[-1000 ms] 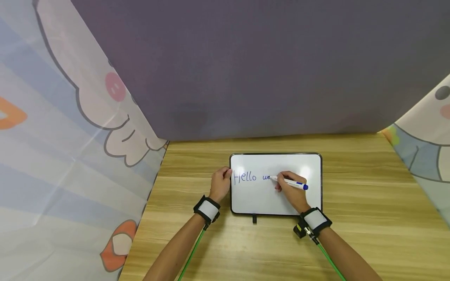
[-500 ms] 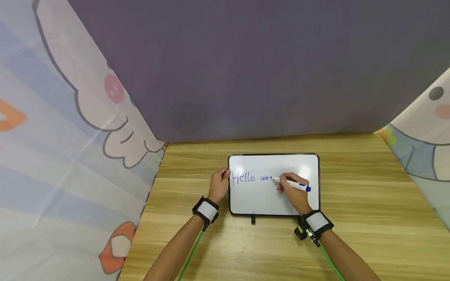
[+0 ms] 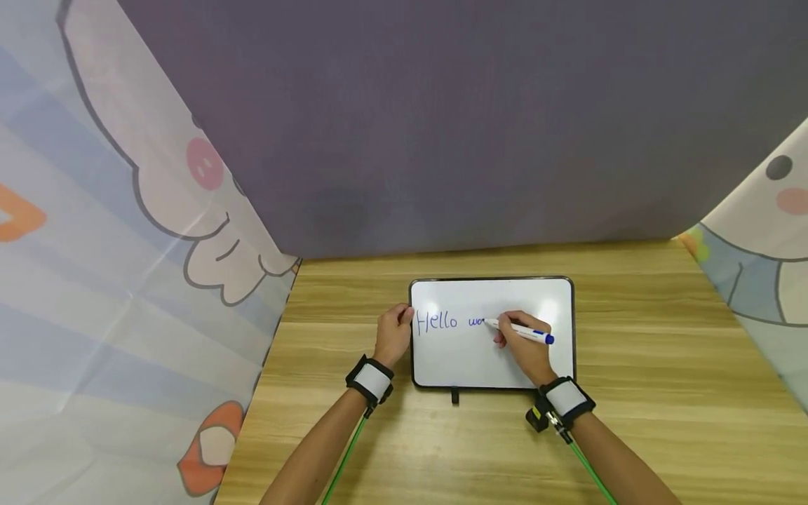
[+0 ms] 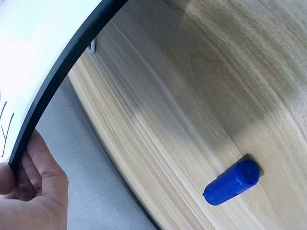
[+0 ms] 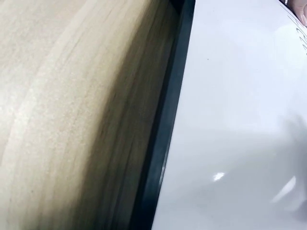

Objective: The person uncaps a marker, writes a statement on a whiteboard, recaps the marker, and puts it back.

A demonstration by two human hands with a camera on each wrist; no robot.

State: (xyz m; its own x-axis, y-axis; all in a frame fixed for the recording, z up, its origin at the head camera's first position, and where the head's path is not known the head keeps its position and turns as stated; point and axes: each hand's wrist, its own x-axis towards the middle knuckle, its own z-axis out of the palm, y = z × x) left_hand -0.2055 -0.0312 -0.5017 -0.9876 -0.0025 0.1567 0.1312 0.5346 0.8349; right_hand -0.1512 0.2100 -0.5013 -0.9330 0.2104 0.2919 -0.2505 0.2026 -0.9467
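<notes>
- Marker [image 3: 520,332] in right hand [image 3: 529,351], pinched between thumb and fingers near the writing end, likely for fine control; slants leftward, blue end out past the hand.
- Tip right beside the last stroke of blue lettering [image 3: 437,320], "Hello wo"; cannot tell whether touching.
- Whiteboard [image 3: 470,358] between both hands on counter [image 3: 663,351], long side crosswise, probably to give the line of words room; looks tilted or raised in the left wrist view, cannot tell by what.
- Left hand [image 3: 394,333] at the left edge: pinches the black rim, thumb in front, fingers curled behind, presumably to steady the whiteboard without covering the lettering.
- Black tab [image 3: 455,396] below the lower edge, perhaps part of a stand.
- Blue cap-like piece [image 4: 232,183] on the counter, apart from the left hand, presumably out of the pen's way.
</notes>
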